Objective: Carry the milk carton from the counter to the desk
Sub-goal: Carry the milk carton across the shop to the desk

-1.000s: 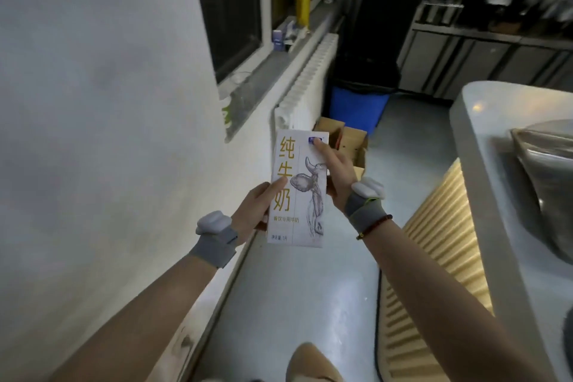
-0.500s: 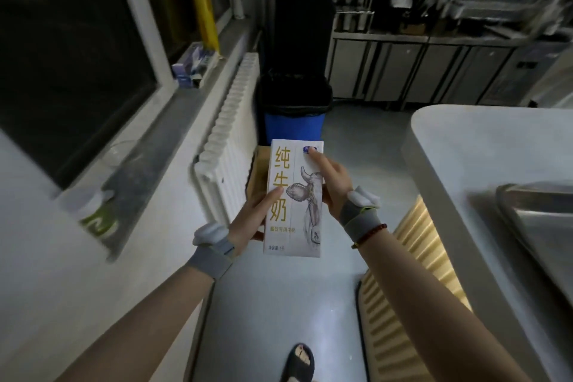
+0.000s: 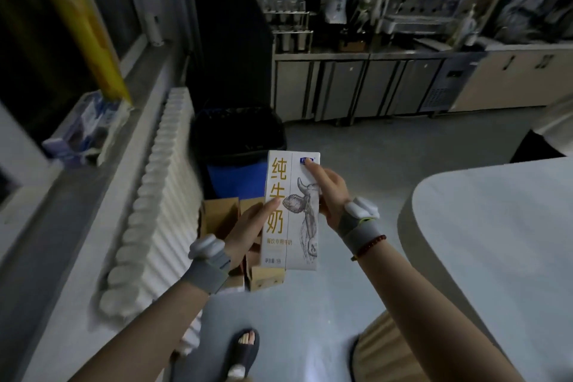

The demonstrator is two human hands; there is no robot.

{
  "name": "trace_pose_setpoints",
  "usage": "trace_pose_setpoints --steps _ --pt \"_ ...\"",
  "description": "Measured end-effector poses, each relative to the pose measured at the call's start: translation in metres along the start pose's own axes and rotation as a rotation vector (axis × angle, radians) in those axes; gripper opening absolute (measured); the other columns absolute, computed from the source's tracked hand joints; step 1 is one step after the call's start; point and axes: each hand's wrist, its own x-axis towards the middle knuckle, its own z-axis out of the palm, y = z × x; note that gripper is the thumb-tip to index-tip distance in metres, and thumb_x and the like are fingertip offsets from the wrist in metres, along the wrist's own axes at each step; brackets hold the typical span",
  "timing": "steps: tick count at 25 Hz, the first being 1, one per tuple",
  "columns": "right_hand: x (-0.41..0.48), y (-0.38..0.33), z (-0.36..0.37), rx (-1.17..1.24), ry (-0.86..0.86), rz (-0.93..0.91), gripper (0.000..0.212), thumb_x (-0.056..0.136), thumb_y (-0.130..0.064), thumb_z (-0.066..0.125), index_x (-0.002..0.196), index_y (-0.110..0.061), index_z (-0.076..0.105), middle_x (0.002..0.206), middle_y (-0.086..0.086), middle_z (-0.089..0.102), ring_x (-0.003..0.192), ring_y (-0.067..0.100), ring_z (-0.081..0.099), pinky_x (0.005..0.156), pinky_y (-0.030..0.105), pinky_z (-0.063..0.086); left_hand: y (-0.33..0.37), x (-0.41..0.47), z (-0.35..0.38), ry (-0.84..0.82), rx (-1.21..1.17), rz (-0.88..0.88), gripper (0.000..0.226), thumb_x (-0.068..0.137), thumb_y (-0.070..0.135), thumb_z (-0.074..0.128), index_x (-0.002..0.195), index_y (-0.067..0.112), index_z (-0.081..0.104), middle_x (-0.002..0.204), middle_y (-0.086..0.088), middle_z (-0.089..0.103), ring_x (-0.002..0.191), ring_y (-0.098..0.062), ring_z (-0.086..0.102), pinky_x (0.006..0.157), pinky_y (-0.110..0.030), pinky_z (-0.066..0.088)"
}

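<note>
Upright in mid-air, the milk carton (image 3: 291,211) is held above the grey floor (image 3: 356,170) between both hands, its printed face with yellow characters and a cow drawing turned to the head camera. The left hand (image 3: 248,231) is closed on the carton's left edge near the middle, thumb lying across the front. The right hand (image 3: 330,192) is wrapped on the right edge higher up, thumb pressed near the blue mark at the top corner. Each wrist wears a grey band with a white device; the right one also has a beaded bracelet (image 3: 370,246). A pale rounded counter (image 3: 496,226) lies to the right, well apart from the carton. Behind the carton stand cardboard boxes (image 3: 223,217), a blue bin with a black liner (image 3: 238,146), and a white radiator (image 3: 155,195) under the window sill. One sandalled foot (image 3: 245,350) shows at the bottom.
</note>
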Motion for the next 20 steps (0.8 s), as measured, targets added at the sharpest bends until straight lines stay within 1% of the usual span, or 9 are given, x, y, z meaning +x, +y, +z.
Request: trace_pose_setpoints --steps 2,4,6,8,10,12,15,19,20 --pt "0.054 -0.012 -0.002 0.022 0.076 -0.011 0.075 0.084 -0.049 0.071 0.123 0.013 0.054 0.093 0.020 0.071 0.081 0.033 0.066 0.070 0.039 0.054 0.019 0.067 -0.014 -0.095 0.053 0.047 0.062 0.088 0.054 0.048 0.110 -0.001 0.066 0.101 -0.017 0.076 0.089 -0.028 0.074 0.064 -0.021 0.056" --pt "0.103 -0.028 -0.008 0.035 0.151 -0.011 0.076 0.084 -0.051 0.070 0.125 0.011 0.053 0.094 0.020 0.072 0.081 0.033 0.068 0.068 0.038 0.056 0.040 0.131 -0.025 -0.171 0.089 0.059 0.068 0.087 0.056 0.047 0.108 -0.008 0.063 0.096 -0.020 0.075 0.083 -0.030 0.074 0.061 -0.019 0.054" --pt "0.135 -0.043 -0.020 0.046 0.187 -0.030 0.076 0.084 -0.052 0.069 0.124 0.011 0.053 0.090 0.017 0.075 0.077 0.031 0.070 0.065 0.036 0.057 0.062 0.174 -0.024 -0.228 0.113 0.064 0.075 0.080 0.065 0.051 0.107 -0.004 0.063 0.089 -0.014 0.076 0.076 -0.022 0.074 0.060 -0.021 0.053" --pt "0.159 -0.054 -0.031 0.043 0.238 -0.033 0.076 0.083 -0.053 0.070 0.124 0.009 0.053 0.084 0.012 0.077 0.073 0.027 0.072 0.064 0.035 0.059 0.076 0.210 -0.018 -0.271 0.101 0.044 0.073 0.077 0.069 0.055 0.109 0.005 0.064 0.092 -0.015 0.076 0.078 -0.022 0.074 0.060 -0.025 0.054" --pt "0.188 -0.067 -0.058 0.067 0.356 -0.010 0.074 0.083 -0.052 0.071 0.126 0.007 0.053 0.089 0.014 0.079 0.078 0.030 0.074 0.074 0.042 0.062 0.090 0.259 0.002 -0.358 0.106 0.006 0.076 0.070 0.071 0.055 0.108 0.006 0.063 0.084 -0.012 0.076 0.072 -0.021 0.074 0.055 -0.026 0.053" --pt "0.203 -0.077 -0.081 0.061 0.412 -0.004 0.075 0.082 -0.051 0.072 0.125 0.007 0.053 0.102 0.022 0.078 0.087 0.039 0.075 0.087 0.054 0.059 0.101 0.288 0.024 -0.395 0.108 -0.015 0.075 0.066 0.073 0.055 0.104 0.008 0.063 0.072 -0.002 0.076 0.064 -0.015 0.073 0.049 -0.024 0.052" --pt "0.236 -0.087 -0.131 0.072 0.491 -0.042 0.066 0.079 -0.053 0.073 0.110 0.005 0.061 0.101 0.024 0.077 0.093 0.043 0.075 0.090 0.063 0.055 0.116 0.341 0.072 -0.486 0.126 -0.022 0.064 0.064 0.075 0.054 0.090 0.017 0.061 0.066 0.005 0.074 0.058 -0.009 0.071 0.048 -0.023 0.052" --pt "0.269 -0.102 -0.195 0.081 0.534 -0.064 0.082 0.074 -0.056 0.074 0.119 0.010 0.057 0.103 0.027 0.076 0.091 0.042 0.074 0.089 0.059 0.056 0.139 0.393 0.129 -0.534 0.133 0.007 0.057 0.068 0.072 0.052 0.088 0.019 0.059 0.065 0.005 0.073 0.059 -0.010 0.070 0.048 -0.024 0.052" --pt "0.279 -0.106 -0.211 0.082 0.547 -0.078 0.080 0.073 -0.057 0.074 0.117 0.008 0.059 0.102 0.027 0.076 0.088 0.041 0.073 0.088 0.058 0.056 0.144 0.407 0.144 -0.538 0.142 0.018 0.057 0.070 0.071 0.052 0.088 0.018 0.060 0.065 0.005 0.073 0.060 -0.010 0.070 0.048 -0.024 0.052"
